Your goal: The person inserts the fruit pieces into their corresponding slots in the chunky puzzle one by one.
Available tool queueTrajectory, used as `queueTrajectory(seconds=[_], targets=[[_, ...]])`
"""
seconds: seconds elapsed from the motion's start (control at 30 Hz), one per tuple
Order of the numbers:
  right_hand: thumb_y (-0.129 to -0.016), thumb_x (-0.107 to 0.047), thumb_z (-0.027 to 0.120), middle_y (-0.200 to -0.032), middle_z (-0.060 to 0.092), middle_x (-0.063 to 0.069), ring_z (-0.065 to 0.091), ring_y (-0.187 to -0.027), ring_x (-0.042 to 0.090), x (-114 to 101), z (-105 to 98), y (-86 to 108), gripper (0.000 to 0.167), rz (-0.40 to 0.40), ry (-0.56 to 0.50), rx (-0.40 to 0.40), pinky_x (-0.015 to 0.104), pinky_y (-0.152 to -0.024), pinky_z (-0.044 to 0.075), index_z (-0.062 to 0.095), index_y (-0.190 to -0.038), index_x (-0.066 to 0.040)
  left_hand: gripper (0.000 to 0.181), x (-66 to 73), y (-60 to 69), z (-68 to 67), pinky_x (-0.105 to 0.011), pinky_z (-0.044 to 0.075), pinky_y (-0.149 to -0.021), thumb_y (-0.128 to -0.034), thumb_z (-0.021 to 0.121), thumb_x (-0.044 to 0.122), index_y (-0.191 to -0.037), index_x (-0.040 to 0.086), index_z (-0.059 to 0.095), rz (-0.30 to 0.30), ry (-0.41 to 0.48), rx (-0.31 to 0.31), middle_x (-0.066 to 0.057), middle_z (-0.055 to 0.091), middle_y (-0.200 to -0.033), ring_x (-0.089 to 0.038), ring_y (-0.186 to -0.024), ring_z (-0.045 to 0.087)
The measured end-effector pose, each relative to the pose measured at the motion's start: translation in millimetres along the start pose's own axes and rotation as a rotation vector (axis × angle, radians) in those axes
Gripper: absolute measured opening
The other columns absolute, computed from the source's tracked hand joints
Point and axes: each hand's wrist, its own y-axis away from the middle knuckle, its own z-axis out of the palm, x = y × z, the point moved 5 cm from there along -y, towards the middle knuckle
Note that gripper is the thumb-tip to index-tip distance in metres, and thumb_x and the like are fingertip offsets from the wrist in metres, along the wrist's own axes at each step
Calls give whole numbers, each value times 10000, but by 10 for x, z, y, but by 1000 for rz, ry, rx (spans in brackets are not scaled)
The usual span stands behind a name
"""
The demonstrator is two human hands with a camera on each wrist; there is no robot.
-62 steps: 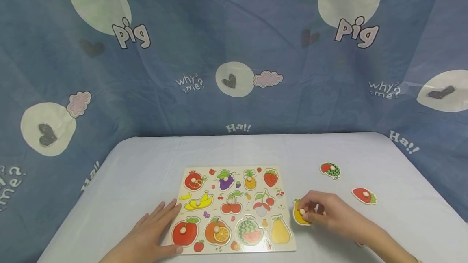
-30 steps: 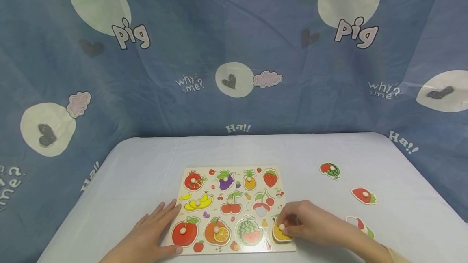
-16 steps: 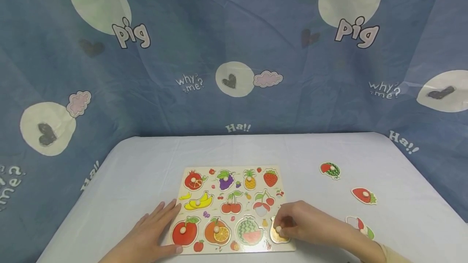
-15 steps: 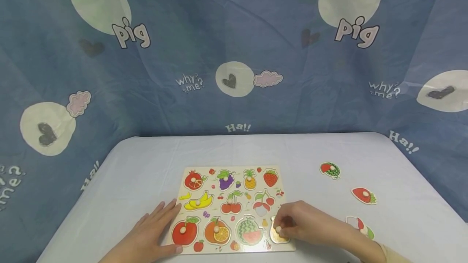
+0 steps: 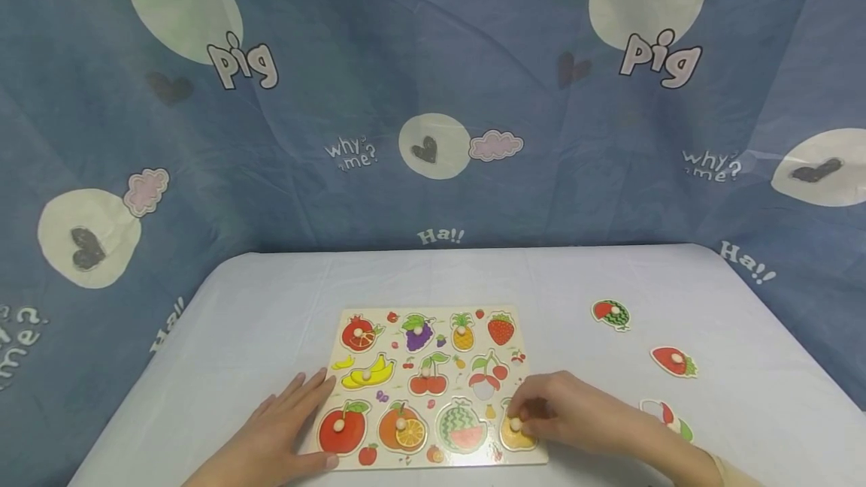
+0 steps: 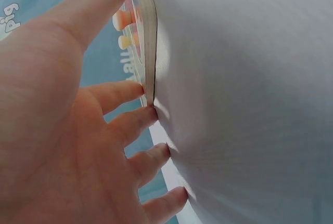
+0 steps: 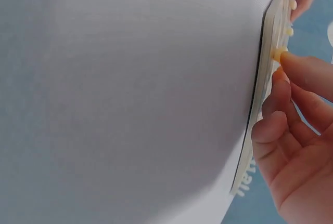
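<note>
A wooden fruit knob puzzle board (image 5: pixel 419 464) lies on the white table. My right hand (image 5: pixel 575 413) pinches the small knob (image 7: pixel 279 54) of the yellow pear piece (image 5: pixel 517 440), which sits at the pear-shaped recess in the board's lower right corner. The hand hides part of that piece. My left hand (image 5: pixel 284 427) rests at the board's left edge with fingers spread, the thumb over the lower left corner; in the left wrist view its fingertips (image 6: pixel 161 152) touch the table and the board's side. Near it is the apple piece (image 5: pixel 341 433).
To the right of the board lie a watermelon piece (image 5: pixel 611 313), a strawberry piece (image 5: pixel 672 361) and a white, red and green piece (image 5: pixel 668 419) beside my right forearm. The watermelon recess (image 5: pixel 462 427) shows only its printed picture. A blue printed cloth (image 5: pixel 433 201) hangs behind.
My right hand has carried the pear piece leftward from the table beside the board onto the lower right recess. The white, red and green piece has come into view. My left hand has stayed put.
</note>
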Motion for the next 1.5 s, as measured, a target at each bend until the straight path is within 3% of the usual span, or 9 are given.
queueTrajectory(seconds=[0.3, 0.8, 0.97, 1.17, 1.5], targets=[[-913, -134, 705, -914, 644, -146, 572, -819, 40, 43, -222, 190, 160, -27, -7, 99, 220, -666, 503, 697, -1013, -259, 1071, 9, 2, -3, -673, 146, -1111, -651, 837, 569, -1521, 146, 378, -8, -6, -3, -103, 367, -1541, -407, -1435, 211], [-895, -123, 718, -929, 656, -117, 566, -816, 46, 140, -618, 539, 179, 83, 94, 200, 236, -656, 503, 705, -1033, -236, 1082, 1, -1, 9, -678, 142, -1108, -635, 832, 592, -1520, 162, 382, -12, -7, 1, -107, 379, -1531, -411, -1428, 222], [-903, -200, 730, -923, 656, -104, 558, -811, 45, 198, -678, 665, 146, 133, 88, 205, 235, -639, 498, 703, -1043, -231, 1084, -1, -5, 13, -674, 134, -1112, -635, 835, 590, -1521, 160, 381, -17, 2, -3, -101, 377, -1534, -403, -1430, 218], [-905, -165, 726, -894, 643, -109, 554, -782, 38, 261, -724, 843, 137, 81, 115, 259, 233, -597, 489, 701, -1032, -210, 1087, -5, -8, 7, -680, 139, -1107, -640, 832, 591, -1522, 151, 375, -14, -5, -9, -117, 367, -1538, -418, -1427, 214], [-884, -142, 745, -860, 623, -150, 550, -746, 22, 408, -743, 1137, 136, 78, 144, 291, 226, -553, 465, 697, -1004, -186, 1094, -5, -17, 7, -680, 136, -1107, -632, 830, 602, -1523, 160, 375, -27, -6, -9, -111, 364, -1541, -414, -1430, 210]])
